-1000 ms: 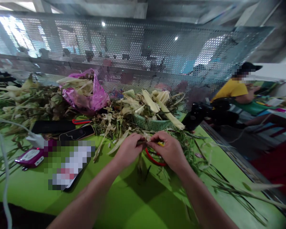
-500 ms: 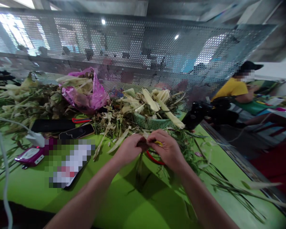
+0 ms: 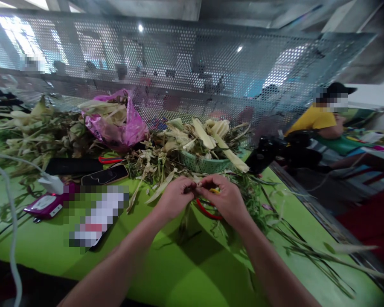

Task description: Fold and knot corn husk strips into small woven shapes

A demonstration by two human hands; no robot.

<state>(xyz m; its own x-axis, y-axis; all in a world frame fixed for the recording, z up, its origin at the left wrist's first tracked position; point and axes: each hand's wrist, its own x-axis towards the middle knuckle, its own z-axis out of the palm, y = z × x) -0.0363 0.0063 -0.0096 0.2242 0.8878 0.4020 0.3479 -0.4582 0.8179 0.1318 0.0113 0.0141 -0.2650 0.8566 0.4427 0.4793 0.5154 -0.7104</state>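
Note:
My left hand (image 3: 174, 197) and my right hand (image 3: 223, 198) meet over the green table (image 3: 192, 273), fingers pinched together on a thin plant stalk (image 3: 192, 190). Its leaves hang down below my hands. A small yellow piece (image 3: 215, 191) shows at my right fingertips. Under my right hand lie red-handled scissors (image 3: 208, 212). Just beyond my hands stands a green basket (image 3: 205, 165) heaped with pale husks and stalks.
A pink plastic bag (image 3: 117, 123) of husks and piles of dried stalks (image 3: 35, 132) lie at the back left. Phones (image 3: 104, 175), a pink device (image 3: 45, 204) and a white cable (image 3: 9, 213) lie left. A perforated metal screen stands behind. A person in yellow (image 3: 313, 121) sits right.
My hands have stayed together on the stalk, with the fingers shifting slightly. The hanging leaves have swung a little to the left.

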